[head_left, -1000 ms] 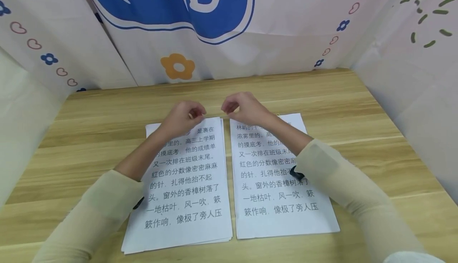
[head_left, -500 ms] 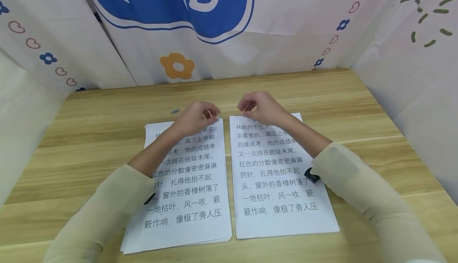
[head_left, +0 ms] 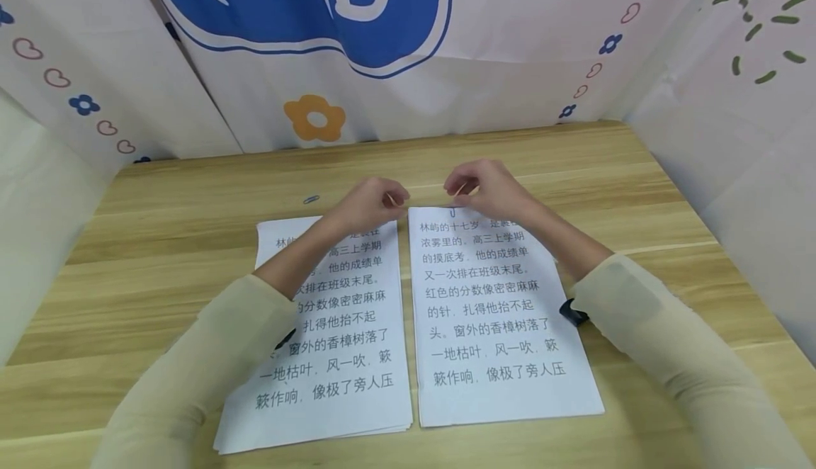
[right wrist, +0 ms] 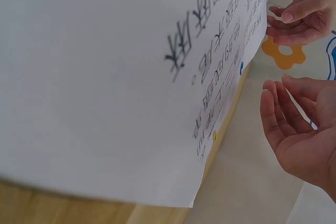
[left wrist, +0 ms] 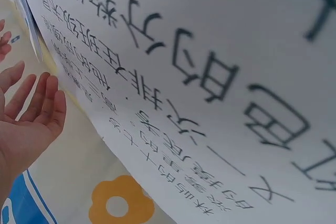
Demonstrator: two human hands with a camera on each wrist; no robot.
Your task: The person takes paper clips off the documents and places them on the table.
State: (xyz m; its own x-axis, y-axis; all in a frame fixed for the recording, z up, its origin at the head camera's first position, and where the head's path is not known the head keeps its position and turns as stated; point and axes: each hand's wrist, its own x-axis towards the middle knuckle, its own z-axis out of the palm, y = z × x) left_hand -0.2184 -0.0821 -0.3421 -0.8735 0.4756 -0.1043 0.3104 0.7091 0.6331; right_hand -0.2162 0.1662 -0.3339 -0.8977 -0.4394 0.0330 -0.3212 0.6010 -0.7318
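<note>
Two stacks of printed paper lie side by side, the left stack (head_left: 344, 384) and the right stack (head_left: 497, 356). My left hand (head_left: 371, 203) hovers over the top right corner of the left stack. Its fingers are loosely bent with nothing between them, as the left wrist view shows of the hand (left wrist: 31, 111). Over the top edge of the right stack hangs my right hand (head_left: 494, 189), fingers relaxed and apart from the thumb. A blue paper clip (right wrist: 241, 68) and a yellow paper clip (right wrist: 214, 136) sit on that edge; the yellow one is hidden in the head view.
A loose paper clip (head_left: 311, 200) lies on the wooden table (head_left: 191, 200) behind the left stack. White printed cloth (head_left: 510, 65) hangs along the back of the table, with more cloth at both sides.
Both hands have shifted right along the papers' top edges. The loose paper clip behind the left stack and a clip on the right stack have come into sight; the papers stay put.
</note>
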